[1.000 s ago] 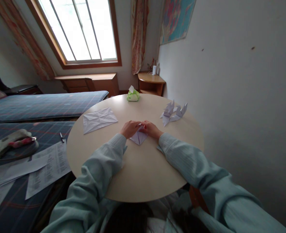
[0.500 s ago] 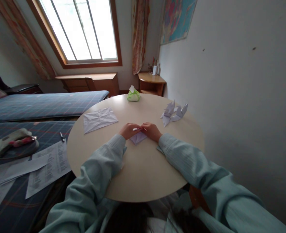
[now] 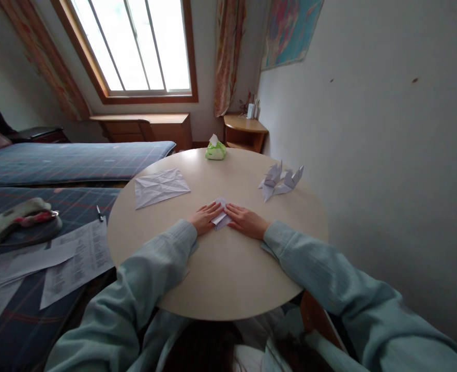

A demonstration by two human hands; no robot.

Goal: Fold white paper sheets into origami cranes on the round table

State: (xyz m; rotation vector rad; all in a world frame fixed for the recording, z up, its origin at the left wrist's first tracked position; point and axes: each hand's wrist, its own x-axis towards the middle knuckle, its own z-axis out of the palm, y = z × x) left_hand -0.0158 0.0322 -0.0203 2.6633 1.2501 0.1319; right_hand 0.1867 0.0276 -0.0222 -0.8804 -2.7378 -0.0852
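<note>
A small piece of folded white paper [image 3: 221, 221] lies on the round table [image 3: 224, 279], partly covered by my fingers. My left hand [image 3: 206, 219] rests flat on its left side, fingers stretched out. From the right, my right hand [image 3: 248, 222] presses flat on the same paper with extended fingers, and the fingertips of both hands nearly meet near its middle. A creased white sheet [image 3: 162, 187] lies spread out beyond my left hand. Past my right hand stand folded paper figures [image 3: 273, 181] with pointed tips.
A green tissue pack [image 3: 215, 151] sits at the table's far edge. Left of the table, a plaid-covered bed [image 3: 85, 206] holds printed sheets [image 3: 77, 263], a pen [image 3: 99, 213] and a pale pouch [image 3: 19, 225]. A white wall [image 3: 387, 155] rises on the right.
My hands have gone from gripping the paper's far edge with bent fingers to lying flat on it. The paper now looks narrower. The view has shifted slightly.
</note>
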